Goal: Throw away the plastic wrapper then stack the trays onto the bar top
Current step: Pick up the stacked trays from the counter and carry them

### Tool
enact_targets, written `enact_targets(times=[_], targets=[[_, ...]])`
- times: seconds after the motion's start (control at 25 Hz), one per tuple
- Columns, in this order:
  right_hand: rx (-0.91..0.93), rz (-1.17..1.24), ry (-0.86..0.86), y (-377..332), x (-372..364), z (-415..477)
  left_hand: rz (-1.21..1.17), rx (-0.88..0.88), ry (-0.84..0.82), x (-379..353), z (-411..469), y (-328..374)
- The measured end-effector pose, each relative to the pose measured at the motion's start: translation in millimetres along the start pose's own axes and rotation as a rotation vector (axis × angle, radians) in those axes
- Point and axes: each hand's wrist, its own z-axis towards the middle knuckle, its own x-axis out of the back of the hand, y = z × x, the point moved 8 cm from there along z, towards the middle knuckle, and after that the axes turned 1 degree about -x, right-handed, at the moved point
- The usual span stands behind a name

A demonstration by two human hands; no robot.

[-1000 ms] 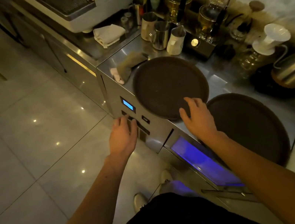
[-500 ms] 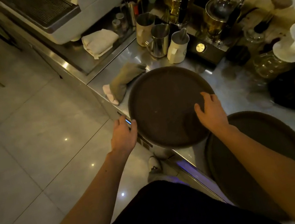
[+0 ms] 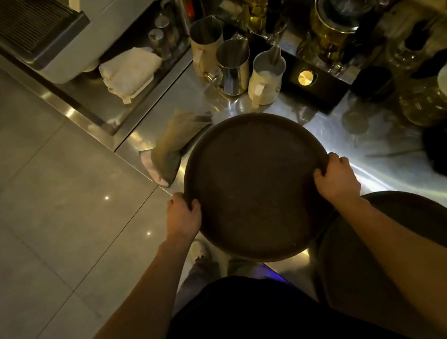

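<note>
Here both hands have a closed grip on one round dark tray (image 3: 254,185): the left hand (image 3: 183,216) curls over its left rim, the right hand (image 3: 336,177) over its right rim, thumbs on top. The tray's near edge overhangs the steel surface (image 3: 388,171); whether it is lifted clear cannot be told. A second dark tray (image 3: 422,230) lies on the surface to the right, partly under the right forearm. Three metal pitchers (image 3: 233,67) stand just behind, two cloths (image 3: 174,145) to the left, and glass brewers along the back. The room is dim, with a pale tiled floor (image 3: 32,216). Half a second ago the right hand lay flat on the tray's face and the left was only reaching its rim.
</note>
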Motion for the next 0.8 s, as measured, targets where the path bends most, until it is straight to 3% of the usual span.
enact_targets(times=[0.28, 0.48, 0.8], targets=[[-0.131, 0.312, 0.085, 14.8, 10.2, -5.2, 0.077, -0.028, 0.056, 12.5, 11.6, 5.4], [-0.093, 0.405, 0.17, 13.1, 32.0, -18.1, 0.038, -0.125, 0.177, 28.8, 1.2, 19.8], [-0.062, 0.53, 0.256, 24.1, 59.1, -69.8, -0.012, -0.256, 0.232, 52.6, -34.6, 33.9]])
